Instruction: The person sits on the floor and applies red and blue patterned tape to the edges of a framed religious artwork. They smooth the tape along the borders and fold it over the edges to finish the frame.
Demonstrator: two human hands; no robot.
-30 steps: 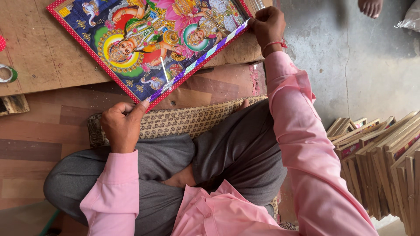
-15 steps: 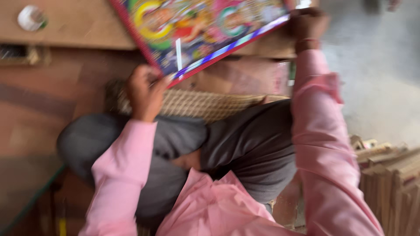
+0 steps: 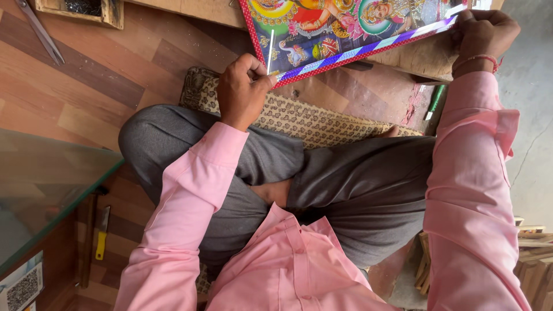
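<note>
Compared with a second before, your view had dropped: the framed picture had slid toward the top edge of the view, so only its lower strip showed, and more of your crossed legs in grey trousers and the pink shirt filled the middle. Half a second before the view was blurred; at this moment it was sharp again. A glass sheet had come into view at the left edge, and a pair of scissors lay on the wooden floor near the top left corner.

Your grip on the picture matched the earlier frames. Your left hand was curled narrow, thumb and forefinger pinching the picture's near corner with its red dotted border, wrist bent back toward your knee. Your right hand was closed over the far end of the same lower edge, at the top right of the view, fingers wrapped on top, a red thread round the wrist, the arm stretched out almost straight in its pink sleeve.

The picture lay tilted across the low wooden board, its near edge overhanging the patterned mat on which you sat.
</note>
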